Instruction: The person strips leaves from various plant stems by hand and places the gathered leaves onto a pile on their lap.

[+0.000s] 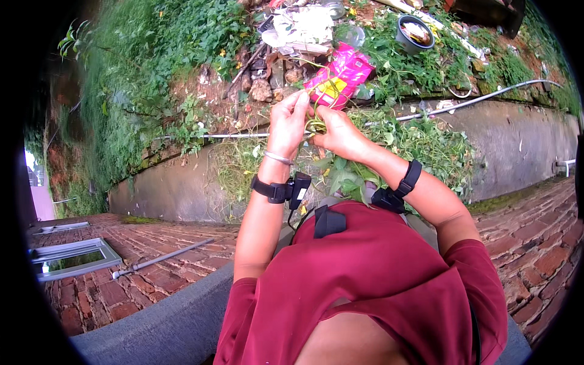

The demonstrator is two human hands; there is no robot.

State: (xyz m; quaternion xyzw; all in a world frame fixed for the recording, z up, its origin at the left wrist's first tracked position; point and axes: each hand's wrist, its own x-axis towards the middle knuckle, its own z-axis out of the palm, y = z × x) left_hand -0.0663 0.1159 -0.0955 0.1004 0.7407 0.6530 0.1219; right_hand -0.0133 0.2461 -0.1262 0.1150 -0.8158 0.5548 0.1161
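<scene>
My left hand is closed in a pinch, thumb against fingertips, on a thin green vine stem. Close beside it, my right hand curls its fingers round leafy green vine stems. Just past my fingertips lies a bright pink plastic packet with a yellow patch; a thin stem crosses in front of it. Broad green leaves hang below my right hand, near my body. The ends of the stems between my fingers are partly hidden.
Heaps of pulled vines lie on the concrete strip to both sides. A grey pipe runs along its far edge. Beyond are stones, white litter, a dark bucket and weeds. A brick wall stands behind me.
</scene>
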